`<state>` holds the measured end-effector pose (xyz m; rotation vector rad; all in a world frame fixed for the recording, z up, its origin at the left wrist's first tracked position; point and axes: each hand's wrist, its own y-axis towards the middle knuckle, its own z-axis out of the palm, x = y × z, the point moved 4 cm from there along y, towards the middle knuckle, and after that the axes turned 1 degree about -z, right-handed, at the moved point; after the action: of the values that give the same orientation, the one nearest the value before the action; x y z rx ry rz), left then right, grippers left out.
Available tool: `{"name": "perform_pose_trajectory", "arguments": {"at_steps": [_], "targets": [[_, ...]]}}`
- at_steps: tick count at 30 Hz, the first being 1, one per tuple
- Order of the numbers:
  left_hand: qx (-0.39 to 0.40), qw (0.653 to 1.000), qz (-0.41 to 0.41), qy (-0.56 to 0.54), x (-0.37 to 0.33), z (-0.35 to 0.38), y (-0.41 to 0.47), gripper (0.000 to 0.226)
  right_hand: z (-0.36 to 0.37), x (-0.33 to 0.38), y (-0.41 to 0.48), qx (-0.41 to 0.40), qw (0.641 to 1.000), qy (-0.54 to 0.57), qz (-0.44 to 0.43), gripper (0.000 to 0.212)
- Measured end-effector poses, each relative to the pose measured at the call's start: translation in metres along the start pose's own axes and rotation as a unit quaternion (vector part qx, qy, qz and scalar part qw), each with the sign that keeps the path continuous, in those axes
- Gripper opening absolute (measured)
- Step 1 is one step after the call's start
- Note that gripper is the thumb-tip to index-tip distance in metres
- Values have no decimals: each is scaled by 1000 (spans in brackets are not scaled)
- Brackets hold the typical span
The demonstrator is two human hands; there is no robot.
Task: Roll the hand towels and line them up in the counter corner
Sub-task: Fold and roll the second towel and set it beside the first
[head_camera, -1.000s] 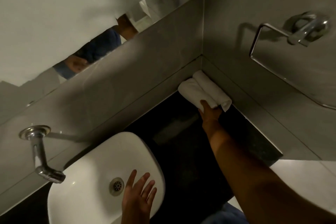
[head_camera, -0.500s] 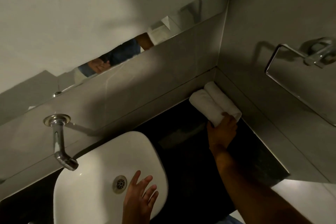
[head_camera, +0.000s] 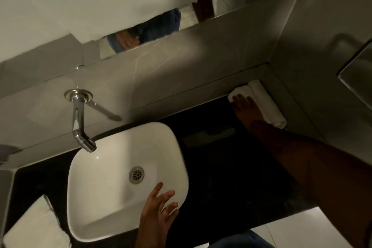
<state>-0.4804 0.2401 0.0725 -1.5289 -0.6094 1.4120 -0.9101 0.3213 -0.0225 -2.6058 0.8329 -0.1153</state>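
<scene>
Since 0.5 s ago our right hand point(head_camera: 244, 106) has slid from the rolls' near end up onto the left roll, fingers flat and spread, gripping nothing. We note 2 rolled towels point(head_camera: 263, 104) side by side in the counter point(head_camera: 221, 167) corner at 2 o'clock. Our left hand point(head_camera: 157, 213) hovers open, fingers splayed, over the basin point(head_camera: 96, 187). A folded towel point(head_camera: 34, 225) lies at 8 o'clock.
</scene>
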Motion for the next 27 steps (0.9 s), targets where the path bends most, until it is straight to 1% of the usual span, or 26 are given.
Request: {"name": "perform_pose_trajectory", "arguments": {"at_steps": [2,4,6,8,10,12,14,16,19,20,22,25,27], "targets": [[-7,1000,5,-3,5,-2,-1,30,-2,-3,3,-15,1000,13,4,59],[-9,1000,10,-2,8,-4,-2,38,-6,-2,3,-44,997,56,29,67],[-12,1000,8,-6,12,-6,-1,31,-5,1,-4,-66,991,93,74,77],[-10,1000,-2,-7,16,-7,1,26,5,7,-14,-62,989,95,96,73],[-11,1000,-15,-7,19,-7,3,26,17,6,-20,-58,992,75,81,66],[-15,1000,-19,-4,21,-6,4,26,17,-3,-16,-50,996,52,61,67],[-23,1000,-22,-1,23,-5,4,27,10,-13,-6,-33,995,65,62,75],[-24,999,-28,-1,26,-4,5,26,2,-17,1,-35,992,89,79,79],[-25,999,-30,-3,31,-3,4,25,-1,-6,8,-59,987,114,100,69],[-27,999,-29,-3,32,-2,4,25,-1,-1,8,-73,986,115,95,68],[-31,999,-25,7,34,-3,6,25,2,12,6,-82,991,97,48,64],[-35,998,-30,30,38,-6,10,28,20,31,-2,-56,996,58,-49,55],[-30,998,-37,37,40,-6,11,30,28,27,-5,-19,998,35,-49,55]]}}
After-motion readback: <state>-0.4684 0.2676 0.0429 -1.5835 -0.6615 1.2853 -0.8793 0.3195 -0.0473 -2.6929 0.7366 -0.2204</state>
